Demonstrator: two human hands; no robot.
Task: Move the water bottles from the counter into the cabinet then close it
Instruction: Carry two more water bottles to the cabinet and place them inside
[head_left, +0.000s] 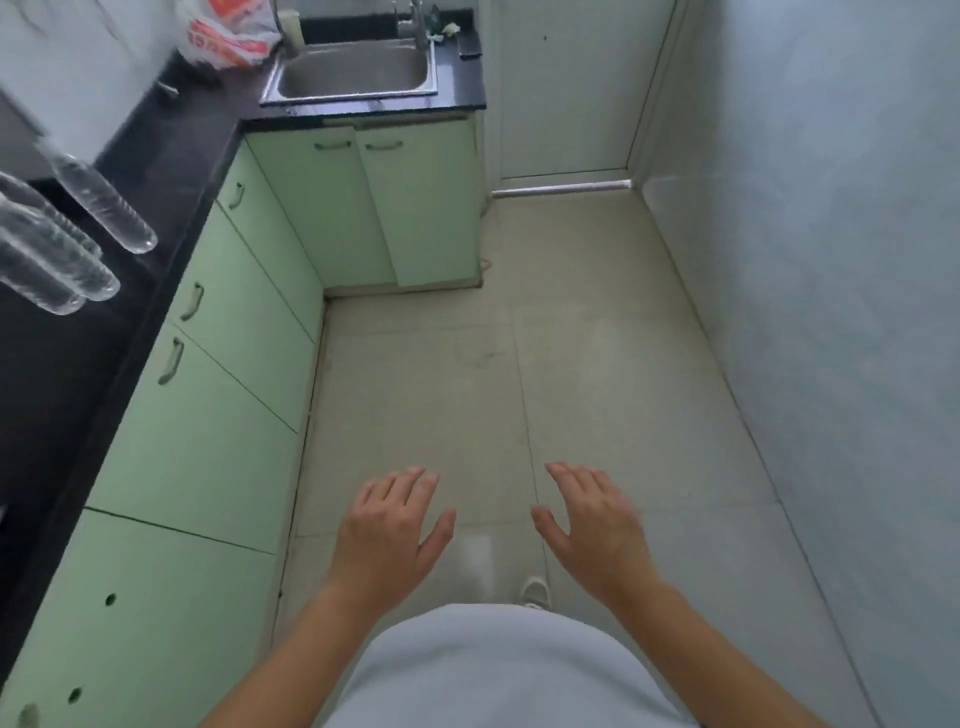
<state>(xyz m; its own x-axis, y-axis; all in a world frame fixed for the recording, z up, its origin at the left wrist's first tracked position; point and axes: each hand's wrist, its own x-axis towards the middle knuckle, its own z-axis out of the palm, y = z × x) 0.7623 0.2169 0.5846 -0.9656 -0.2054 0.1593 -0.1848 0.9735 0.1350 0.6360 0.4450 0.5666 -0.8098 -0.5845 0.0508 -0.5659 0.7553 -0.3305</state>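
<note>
Three clear plastic water bottles stand on the black counter (171, 156) at the far left: one (104, 205) nearer the sink, two more (39, 260) close together at the frame's edge. Below the counter run pale green cabinet doors (244, 322) with curved handles, all shut. My left hand (389, 530) and my right hand (592, 525) hover side by side over the floor in front of my body, fingers straight and spread, holding nothing. Both hands are well to the right of the bottles and apart from the cabinets.
A steel sink (356, 73) with a tap sits in the far counter corner, with a white and orange plastic bag (226, 34) beside it. More green doors (374, 208) stand under the sink. A white door (566, 88) and a pale wall (831, 260) bound the tiled floor (519, 364).
</note>
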